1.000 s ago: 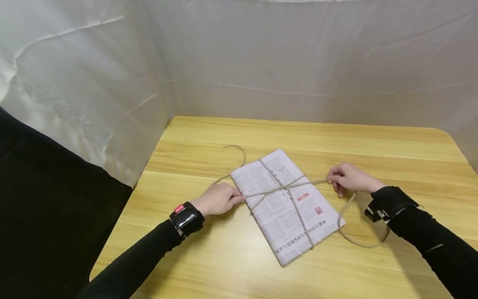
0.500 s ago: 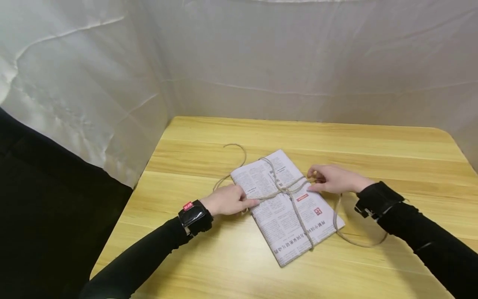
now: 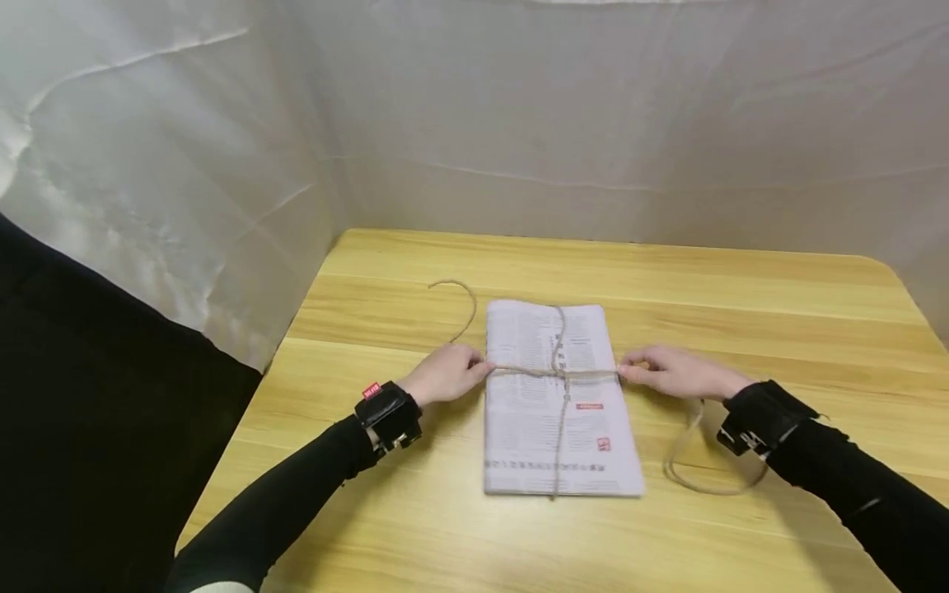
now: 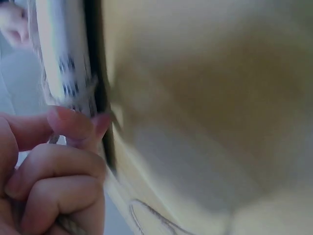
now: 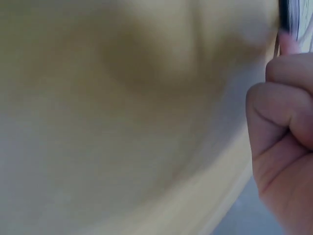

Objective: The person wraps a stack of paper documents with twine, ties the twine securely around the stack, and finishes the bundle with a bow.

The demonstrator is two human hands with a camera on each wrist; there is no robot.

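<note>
Twine: crossed over folded newspaper on tabletop.
L hand: fingers pinch twine at left edge.
R hand: fingers pinch twine at right edge.

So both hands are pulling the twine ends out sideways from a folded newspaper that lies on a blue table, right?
Nearly. The table is light yellow wood, not blue, as the head view shows. The rest holds: the left hand and right hand each grip twine at opposite edges of the folded newspaper, with the twine crossed over its top.
</note>
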